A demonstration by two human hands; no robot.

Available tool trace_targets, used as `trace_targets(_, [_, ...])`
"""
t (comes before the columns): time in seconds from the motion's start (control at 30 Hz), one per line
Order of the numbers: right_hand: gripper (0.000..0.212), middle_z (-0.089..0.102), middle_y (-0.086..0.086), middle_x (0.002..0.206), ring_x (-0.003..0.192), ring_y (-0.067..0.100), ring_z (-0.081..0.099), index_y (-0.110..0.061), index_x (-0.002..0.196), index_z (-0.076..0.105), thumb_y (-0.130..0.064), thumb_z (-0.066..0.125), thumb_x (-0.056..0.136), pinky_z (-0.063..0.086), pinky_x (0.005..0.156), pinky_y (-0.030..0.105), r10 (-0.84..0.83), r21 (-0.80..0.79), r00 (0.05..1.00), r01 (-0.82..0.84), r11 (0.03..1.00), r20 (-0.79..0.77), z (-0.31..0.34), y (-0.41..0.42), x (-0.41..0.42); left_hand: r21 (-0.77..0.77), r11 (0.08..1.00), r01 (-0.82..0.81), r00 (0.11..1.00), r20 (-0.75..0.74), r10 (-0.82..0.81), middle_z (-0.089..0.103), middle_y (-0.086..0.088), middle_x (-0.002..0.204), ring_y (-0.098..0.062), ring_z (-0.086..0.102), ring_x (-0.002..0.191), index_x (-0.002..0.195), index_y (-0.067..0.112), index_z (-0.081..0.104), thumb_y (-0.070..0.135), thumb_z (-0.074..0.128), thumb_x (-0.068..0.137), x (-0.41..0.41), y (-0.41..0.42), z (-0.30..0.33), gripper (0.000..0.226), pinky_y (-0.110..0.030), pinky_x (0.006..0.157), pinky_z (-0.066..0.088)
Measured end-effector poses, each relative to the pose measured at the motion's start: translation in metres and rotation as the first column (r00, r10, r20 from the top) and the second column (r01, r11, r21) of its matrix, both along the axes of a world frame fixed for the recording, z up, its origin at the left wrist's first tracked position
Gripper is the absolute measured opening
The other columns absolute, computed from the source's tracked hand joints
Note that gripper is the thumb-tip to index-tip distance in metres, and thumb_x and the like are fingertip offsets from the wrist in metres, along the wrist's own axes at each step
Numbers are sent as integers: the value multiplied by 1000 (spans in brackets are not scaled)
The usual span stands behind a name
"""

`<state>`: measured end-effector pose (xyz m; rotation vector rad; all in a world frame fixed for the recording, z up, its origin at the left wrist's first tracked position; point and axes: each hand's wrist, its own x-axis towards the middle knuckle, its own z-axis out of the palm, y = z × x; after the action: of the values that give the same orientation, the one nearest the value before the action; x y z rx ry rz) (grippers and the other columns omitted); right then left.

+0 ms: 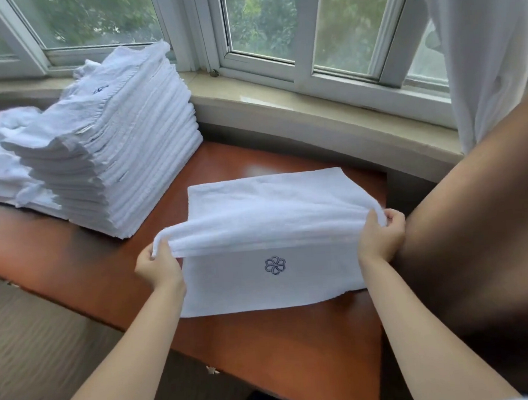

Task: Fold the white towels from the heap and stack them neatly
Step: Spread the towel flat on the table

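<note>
My left hand (158, 263) and right hand (381, 238) pinch towel (267, 218) fold corners, fingers curled; towel at tabletop (282, 348) centre. Risk: uneven pull skews fold; stack (118, 147) at 10 o'clock leans.

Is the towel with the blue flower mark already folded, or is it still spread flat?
Partly folded: the left hand and right hand pinch a doubled edge of the towel above the table.

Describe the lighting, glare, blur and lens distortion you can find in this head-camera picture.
Head view: daylight enters through the windows; a pale glare patch sits on the red-brown table beyond the towel; the towel stack is motion-smeared at its left; the windowsill bows from wide-angle distortion; a large dark blurred shape fills the right.
</note>
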<state>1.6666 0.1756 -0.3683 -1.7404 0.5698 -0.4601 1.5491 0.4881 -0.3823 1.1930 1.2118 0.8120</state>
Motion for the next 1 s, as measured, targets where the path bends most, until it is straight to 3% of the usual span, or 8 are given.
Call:
trace_targets(0.1, [17,62,-1,100,85,16,58,-14,109,60,-17,57,93,46,72,23,-65,42,981,73,996,-182,-24,-20,-18,-85,996,22,981,-189,-37,65,-8,89,-22,60,74,103,4,65,8,54,87,-28,-23,-33,20,-31,64,52])
trace_targets(0.2, [34,63,18,117,102,37,61,1,120,60,-5,57,87,44,75,31,29,89,825,26,996,-565,-62,-38,-38,-267,964,-1,899,-422,-116,61,-22,119,-39,62,103,121,-8,57,4,54,89,-52,-31,-69,35,-47,91,53])
trace_targets(0.33, [37,46,14,135,122,35,40,-7,121,64,-19,59,86,39,73,28,103,-59,749,-187,981,-655,-75,-48,-43,-80,981,176,744,-642,-186,47,-22,129,-41,57,99,117,-3,62,14,52,90,-61,-33,-71,33,-40,91,50])
trace_targets(0.47, [37,51,11,130,120,33,42,-12,113,68,-36,55,88,43,86,35,166,-86,756,-282,956,-633,-76,-54,-41,0,956,293,721,-657,-221,56,-23,118,-41,58,95,105,1,66,18,52,91,-60,-20,-70,26,-41,88,48])
trace_targets(0.63, [28,55,12,92,82,28,51,-5,77,62,-28,51,87,37,69,32,278,-61,728,-401,914,-627,-76,-53,-51,-160,902,401,684,-604,-411,63,-17,87,-35,61,81,82,6,62,22,54,90,-60,-8,-68,19,-35,71,48])
trace_targets(0.77, [22,55,11,109,103,32,50,-18,79,63,-31,49,89,35,74,32,243,-234,700,-512,827,-672,-68,-49,-54,-217,844,491,704,-472,-531,57,-5,79,-22,48,70,78,11,60,21,59,89,-65,-7,-67,15,-30,65,39])
trace_targets(0.87, [22,63,9,87,69,22,54,-14,65,51,-24,52,85,36,61,29,375,-69,670,-537,841,-641,-67,-49,-51,-134,843,522,724,-453,-520,54,-7,79,-21,47,75,84,6,59,18,61,86,-69,-7,-67,13,-32,69,36])
trace_targets(1.0, [8,66,-7,69,65,10,61,-15,81,59,-19,56,88,42,65,26,466,136,593,-515,846,-657,-62,-47,-50,-385,796,466,786,-232,-573,61,-2,88,-19,57,84,92,15,61,23,63,91,-68,-9,-55,9,-29,68,45])
